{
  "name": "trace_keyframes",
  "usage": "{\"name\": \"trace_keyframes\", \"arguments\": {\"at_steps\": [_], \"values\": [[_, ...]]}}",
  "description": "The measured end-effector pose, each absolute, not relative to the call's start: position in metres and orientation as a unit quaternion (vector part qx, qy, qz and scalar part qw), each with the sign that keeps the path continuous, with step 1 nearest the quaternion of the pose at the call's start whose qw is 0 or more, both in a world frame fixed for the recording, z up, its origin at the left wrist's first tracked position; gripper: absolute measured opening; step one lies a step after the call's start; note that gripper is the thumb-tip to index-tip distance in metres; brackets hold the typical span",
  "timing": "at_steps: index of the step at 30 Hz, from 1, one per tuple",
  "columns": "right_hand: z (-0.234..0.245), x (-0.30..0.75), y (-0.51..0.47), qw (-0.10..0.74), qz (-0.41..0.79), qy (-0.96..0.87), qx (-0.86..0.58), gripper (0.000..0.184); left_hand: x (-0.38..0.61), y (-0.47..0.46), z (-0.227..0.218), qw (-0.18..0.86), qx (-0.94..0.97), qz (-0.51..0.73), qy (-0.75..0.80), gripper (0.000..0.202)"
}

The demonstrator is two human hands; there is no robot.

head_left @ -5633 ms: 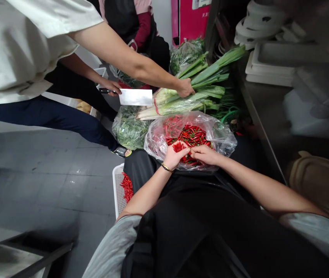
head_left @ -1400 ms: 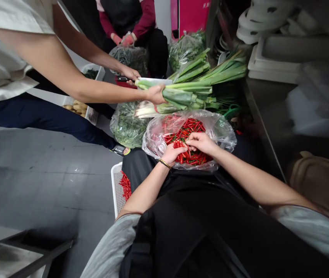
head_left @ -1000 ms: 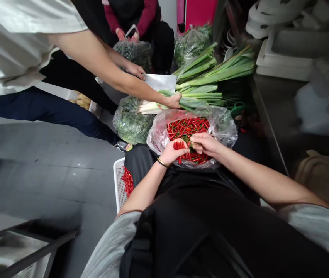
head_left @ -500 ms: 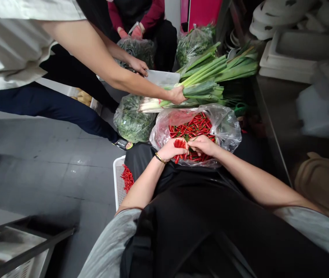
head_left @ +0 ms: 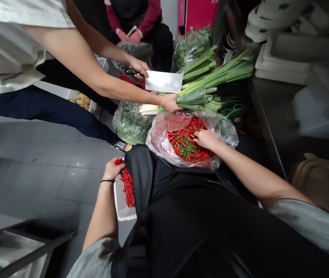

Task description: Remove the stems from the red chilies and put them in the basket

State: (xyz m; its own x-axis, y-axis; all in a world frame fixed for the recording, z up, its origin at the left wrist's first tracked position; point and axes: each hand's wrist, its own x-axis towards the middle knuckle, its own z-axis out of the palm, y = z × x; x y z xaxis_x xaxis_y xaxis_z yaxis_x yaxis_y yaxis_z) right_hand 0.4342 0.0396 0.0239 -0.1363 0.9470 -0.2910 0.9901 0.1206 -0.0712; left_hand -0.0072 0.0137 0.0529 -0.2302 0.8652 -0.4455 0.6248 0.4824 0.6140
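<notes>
An open clear plastic bag point(head_left: 155, 141) full of red chili peppers point(head_left: 186, 141) with green stems rests on my lap. My right hand point(head_left: 206, 139) reaches into it from the right, its fingers closed on a chili at the top of the heap. My left hand point(head_left: 114, 168) is over the far end of a white perforated basket point(head_left: 121, 200), left of my leg. Its fingers are curled round several red chilies point(head_left: 118, 160). More red chilies point(head_left: 128, 189) lie in that basket, partly hidden by my black apron.
At left a co-worker's hand point(head_left: 139, 68) holds a cleaver point(head_left: 163, 81); the other hand point(head_left: 170, 102) grips leeks point(head_left: 202, 96) just beyond my bag. Bagged greens point(head_left: 132, 125) stand on the floor. Another person point(head_left: 134, 19) sits behind. A metal counter point(head_left: 271, 100) runs along the right.
My left hand has moved from the bag down-left to the basket with its chilies. My right hand stays at the bag. The co-worker's cleaver has come up over the leeks.
</notes>
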Motion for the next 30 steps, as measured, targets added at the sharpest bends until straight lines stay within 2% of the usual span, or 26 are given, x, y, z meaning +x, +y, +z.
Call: {"name": "trace_keyframes", "arguments": {"at_steps": [2,4,6,8,10,13,16,19,21,23,24,26,28,30], "values": [[0.018,0.426,0.043,0.099,-0.124,0.761,0.63,0.034,-0.028,0.012,0.033,0.352,0.493,0.052,0.794,0.043],[0.018,0.429,0.046,0.085,-0.124,0.768,0.622,0.033,-0.03,0.012,0.034,0.293,0.514,0.02,0.806,0.052],[0.023,0.439,0.048,0.069,-0.13,0.777,0.612,0.033,-0.009,0.012,0.054,0.227,0.555,0.078,0.797,0.046],[0.032,0.449,0.05,0.044,-0.14,0.805,0.575,0.033,0.035,0.013,0.084,0.196,0.629,0.19,0.728,0.035],[0.044,0.454,0.05,0.001,-0.159,0.836,0.526,0.033,0.098,0.016,0.109,0.238,0.729,0.261,0.587,0.031],[0.065,0.451,0.045,-0.087,-0.217,0.849,0.473,0.036,0.195,0.025,0.118,0.331,0.811,0.263,0.405,0.034],[0.086,0.442,0.029,-0.176,-0.303,0.835,0.424,0.039,0.249,0.035,0.105,0.373,0.815,0.234,0.378,0.019],[0.101,0.432,0.005,-0.23,-0.426,0.799,0.355,0.041,0.247,0.038,0.093,0.484,0.788,0.193,0.328,0.005],[0.101,0.428,-0.006,-0.213,-0.508,0.776,0.306,0.043,0.23,0.033,0.086,0.598,0.73,0.145,0.297,0.013],[0.092,0.427,-0.006,-0.149,-0.535,0.771,0.313,0.043,0.213,0.026,0.077,0.709,0.622,0.123,0.31,0.023],[0.084,0.428,0.0,-0.11,-0.512,0.775,0.353,0.042,0.206,0.024,0.072,0.751,0.555,0.14,0.328,0.026],[0.065,0.428,0.019,-0.043,-0.393,0.779,0.487,0.039,0.199,0.021,0.062,0.796,0.434,0.211,0.364,0.031],[0.046,0.423,0.042,0.005,-0.251,0.755,0.606,0.041,0.197,0.023,0.054,0.797,0.364,0.282,0.391,0.034],[0.033,0.413,0.061,0.042,-0.193,0.744,0.638,0.037,0.199,0.028,0.05,0.787,0.342,0.305,0.414,0.037]]}}
